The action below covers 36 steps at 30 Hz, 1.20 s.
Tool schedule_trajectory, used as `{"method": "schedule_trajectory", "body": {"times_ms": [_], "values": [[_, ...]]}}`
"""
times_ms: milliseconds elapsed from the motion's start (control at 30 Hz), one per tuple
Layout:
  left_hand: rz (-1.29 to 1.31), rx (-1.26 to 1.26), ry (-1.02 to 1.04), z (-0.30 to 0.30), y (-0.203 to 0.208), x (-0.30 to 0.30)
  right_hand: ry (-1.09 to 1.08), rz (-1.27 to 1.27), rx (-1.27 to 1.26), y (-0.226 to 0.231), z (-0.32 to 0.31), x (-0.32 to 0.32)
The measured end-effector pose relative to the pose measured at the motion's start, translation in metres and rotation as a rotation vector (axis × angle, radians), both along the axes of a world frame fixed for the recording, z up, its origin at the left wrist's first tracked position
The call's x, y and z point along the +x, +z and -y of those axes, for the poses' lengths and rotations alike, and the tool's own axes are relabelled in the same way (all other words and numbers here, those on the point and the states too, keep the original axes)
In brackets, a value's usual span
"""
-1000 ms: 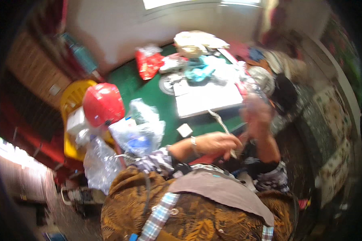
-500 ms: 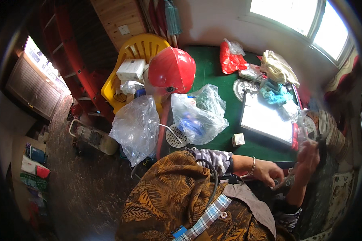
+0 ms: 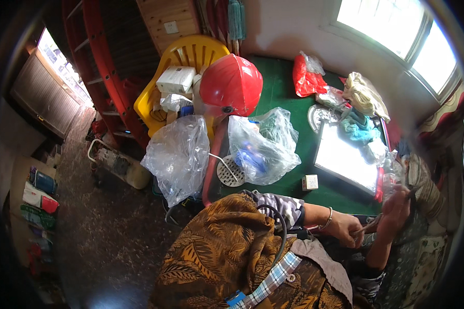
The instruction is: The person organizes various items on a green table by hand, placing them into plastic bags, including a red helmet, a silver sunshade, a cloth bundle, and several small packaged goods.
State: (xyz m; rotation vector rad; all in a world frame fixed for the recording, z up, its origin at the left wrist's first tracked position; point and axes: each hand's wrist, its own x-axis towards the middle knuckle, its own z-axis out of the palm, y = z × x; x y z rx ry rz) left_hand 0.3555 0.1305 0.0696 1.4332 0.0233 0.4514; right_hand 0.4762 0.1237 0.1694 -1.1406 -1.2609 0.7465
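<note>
My left hand (image 3: 348, 230), with a bracelet at its wrist, is closed at the table's front edge. It grips one end of a thin strand (image 3: 371, 224), maybe cord or wire. The strand runs slantwise up toward my right hand (image 3: 395, 208), which is raised higher and further right with its fingers curled. A thin dark piece juts out past the right fingers; what it belongs to is unclear. Beyond the right hand stands a clear plastic bottle (image 3: 389, 172). The nearest thing on the table is a small box (image 3: 310, 182).
The green table (image 3: 278, 201) bears a bright flat panel (image 3: 345, 157), cloths (image 3: 363, 95), a red bag (image 3: 307, 77) and clear plastic bags (image 3: 265, 149). A red helmet-like shell (image 3: 232, 85) rests by a yellow chair (image 3: 191, 49). At left are a red ladder (image 3: 100, 62) and a compressor-like tank (image 3: 121, 167).
My left hand has closed into a fist, and the strand now shows stretched between the hands. The whole view has shifted slightly, moving the scene a little to the right.
</note>
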Motion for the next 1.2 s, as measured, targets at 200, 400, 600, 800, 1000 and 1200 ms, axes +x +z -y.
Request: {"method": "schedule_trajectory", "body": {"times_ms": [200, 400, 600, 800, 1000, 1200], "values": [[-0.044, -0.038, 0.321, -0.011, 0.010, -0.036, 0.195, -0.153, -0.373, -0.045, -0.015, 0.119], [0.255, -0.123, 0.766, -0.015, -0.011, -0.024, 0.703, 0.733, -0.165, -0.032, 0.031, 0.002], [0.078, -0.598, 0.397, 0.021, 0.026, -0.071, 0.462, 1.102, 0.077, -0.042, 0.008, -0.032], [0.028, -0.365, 0.837, 0.020, -0.018, -0.139, 0.756, 0.878, 0.088, -0.031, 0.006, -0.083], [0.711, -0.204, 1.674, 0.056, 0.034, -0.339, 0.759, 0.864, 0.122, -0.041, -0.015, -0.102], [0.913, 0.120, 2.125, 0.055, 0.000, -0.442, 0.969, 0.922, 0.145, -0.072, -0.012, -0.126]]}}
